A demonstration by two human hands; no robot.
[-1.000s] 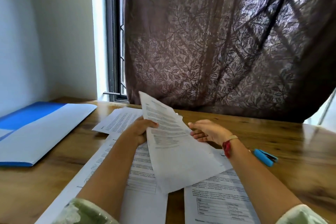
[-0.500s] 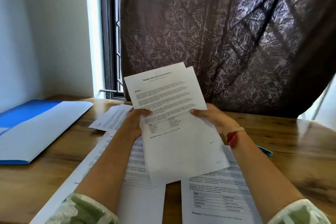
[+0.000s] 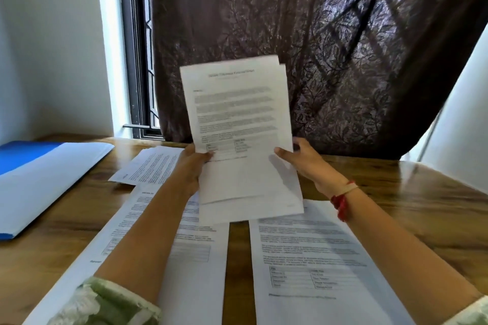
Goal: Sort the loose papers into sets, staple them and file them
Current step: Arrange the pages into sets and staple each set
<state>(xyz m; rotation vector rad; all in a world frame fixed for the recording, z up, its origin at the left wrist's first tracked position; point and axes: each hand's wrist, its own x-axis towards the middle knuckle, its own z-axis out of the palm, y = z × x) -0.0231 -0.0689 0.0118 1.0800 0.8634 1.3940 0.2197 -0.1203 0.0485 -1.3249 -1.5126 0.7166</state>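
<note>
I hold a small set of printed sheets [image 3: 237, 119] upright above the wooden table [image 3: 396, 192]. My left hand [image 3: 191, 166] grips its left edge with the thumb on the front. At the right edge my right hand [image 3: 298, 158] grips it the same way. The set's lower edge hangs just above the table, and the sheets are slightly offset from each other. More printed papers lie flat below: one at the front right [image 3: 317, 258], some under my left forearm [image 3: 195, 250], another further back on the left [image 3: 150, 163]. The stapler is hidden.
An open blue and white folder [image 3: 45, 179] lies at the table's left side. A dark patterned curtain [image 3: 317, 47] hangs behind the table, with a barred window [image 3: 137, 60] left of it. White walls stand at both sides.
Both hands have raised the set from a tilted, low position to upright and higher. The blue stapler seen at the right a second ago is now hidden behind my right forearm.
</note>
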